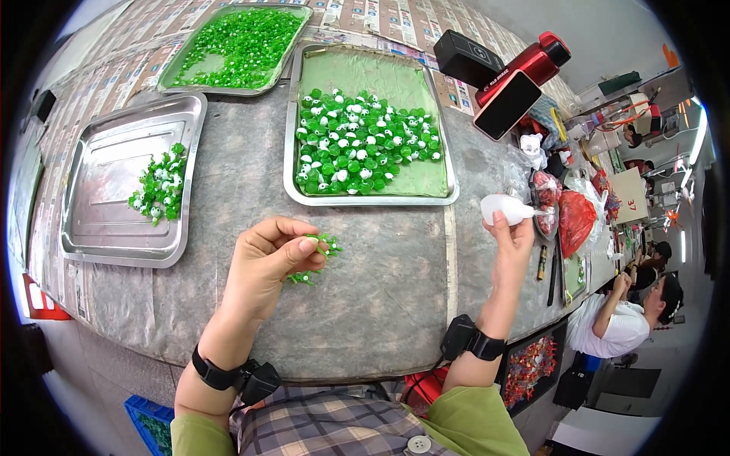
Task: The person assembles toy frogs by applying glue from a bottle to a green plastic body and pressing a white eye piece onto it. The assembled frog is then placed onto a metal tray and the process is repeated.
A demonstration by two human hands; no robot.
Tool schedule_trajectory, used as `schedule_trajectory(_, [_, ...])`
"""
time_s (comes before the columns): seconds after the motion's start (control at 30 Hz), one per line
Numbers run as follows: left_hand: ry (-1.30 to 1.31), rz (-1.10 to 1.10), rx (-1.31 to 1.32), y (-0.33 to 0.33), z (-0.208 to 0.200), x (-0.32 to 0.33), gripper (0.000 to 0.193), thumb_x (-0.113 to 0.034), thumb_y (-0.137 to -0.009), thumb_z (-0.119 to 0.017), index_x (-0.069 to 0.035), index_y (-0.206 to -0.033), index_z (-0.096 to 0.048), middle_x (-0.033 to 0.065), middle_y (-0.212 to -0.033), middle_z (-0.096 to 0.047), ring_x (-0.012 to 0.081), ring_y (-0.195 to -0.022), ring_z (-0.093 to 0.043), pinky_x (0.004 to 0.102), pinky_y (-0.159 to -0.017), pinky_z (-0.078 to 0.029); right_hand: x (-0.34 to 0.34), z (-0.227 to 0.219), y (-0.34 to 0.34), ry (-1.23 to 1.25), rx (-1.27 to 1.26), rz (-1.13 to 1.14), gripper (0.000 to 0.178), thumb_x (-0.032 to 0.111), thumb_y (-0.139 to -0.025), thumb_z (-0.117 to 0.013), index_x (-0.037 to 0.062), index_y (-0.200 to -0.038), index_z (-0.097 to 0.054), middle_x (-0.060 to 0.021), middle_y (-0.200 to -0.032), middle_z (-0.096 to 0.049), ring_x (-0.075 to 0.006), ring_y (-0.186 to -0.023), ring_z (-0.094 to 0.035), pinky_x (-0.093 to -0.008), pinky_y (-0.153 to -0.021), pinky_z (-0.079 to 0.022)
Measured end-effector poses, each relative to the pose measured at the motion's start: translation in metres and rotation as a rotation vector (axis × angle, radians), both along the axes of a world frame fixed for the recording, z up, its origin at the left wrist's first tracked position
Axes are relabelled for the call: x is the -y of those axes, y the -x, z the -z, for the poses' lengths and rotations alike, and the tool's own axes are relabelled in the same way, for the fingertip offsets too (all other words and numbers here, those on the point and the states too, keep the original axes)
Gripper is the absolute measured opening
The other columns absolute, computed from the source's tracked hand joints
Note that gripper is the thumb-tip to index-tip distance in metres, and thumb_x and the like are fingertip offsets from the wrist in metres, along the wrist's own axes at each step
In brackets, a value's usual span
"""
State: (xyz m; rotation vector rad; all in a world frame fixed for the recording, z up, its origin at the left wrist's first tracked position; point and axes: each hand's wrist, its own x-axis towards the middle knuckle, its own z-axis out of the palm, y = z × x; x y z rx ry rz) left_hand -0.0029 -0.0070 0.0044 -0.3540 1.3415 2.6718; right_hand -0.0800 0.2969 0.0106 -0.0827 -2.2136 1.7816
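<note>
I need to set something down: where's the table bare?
Bare: gray tabletop between left hand, with its green pieces, and right hand, nearer than the middle tray; also between that tray and left tray. Crowded: right side, with smartphone, red bottle, red plastic bag.

Light: bright, even, indoor, with 2 glowing white tube lights (697, 137) at far right | Glare: pale sheen on the left steel tray (99, 182) | Shadows: faint, soft on the grey tabletop (380, 304) | Focus: left hand (272, 254) and right hand (514, 242) clear, far-right background (665, 205) soft | Edges: straight lines bow toward a black, blue-fringed fisheye rim
</note>
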Motion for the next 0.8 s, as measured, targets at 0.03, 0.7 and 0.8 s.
schedule_trajectory(0.03, [-0.013, 0.022, 0.009, -0.001, 0.003, 0.000, 0.014, -0.009, -0.077, -0.059, -0.002, -0.089, -0.056, 0.0057, -0.076, -0.060, 0.0121, -0.067, -0.059, 0.0234, -0.062, -0.050, 0.017, -0.014, -0.004, -0.026, -0.043, -0.011, 0.031, 0.014, -0.080, -0.056, -0.0001, -0.106, -0.046, -0.0092, -0.097, -0.055, -0.0142, -0.086, -0.054, -0.0227, -0.070, -0.043])
schedule_trajectory(0.7, [-0.275, 0.151, 0.063, -0.001, 0.006, 0.001, 0.011, -0.010, -0.078, -0.058, -0.002, -0.086, -0.055, 0.0052, -0.074, -0.058, 0.0120, -0.064, -0.057, 0.0227, -0.060, -0.048, 0.119, -0.053, -0.046, -0.134, -0.494, -0.363, 0.053, 0.036, -0.058, -0.075, 0.0026, -0.089, -0.048, -0.0047, -0.072, -0.052, -0.0124, -0.059, -0.048, -0.0223, -0.053, -0.036])
schedule_trajectory(0.8, [-0.278, 0.158, 0.063, -0.001, 0.006, 0.001, 0.011, -0.010, -0.077, -0.058, -0.002, -0.085, -0.056, 0.0051, -0.073, -0.058, 0.0118, -0.064, -0.057, 0.0229, -0.060, -0.048, 0.121, -0.053, -0.047, -0.134, -0.471, -0.391, 0.051, 0.033, -0.058, -0.076, 0.0025, -0.089, -0.048, -0.0049, -0.071, -0.052, -0.0122, -0.060, -0.049, -0.0221, -0.053, -0.037])
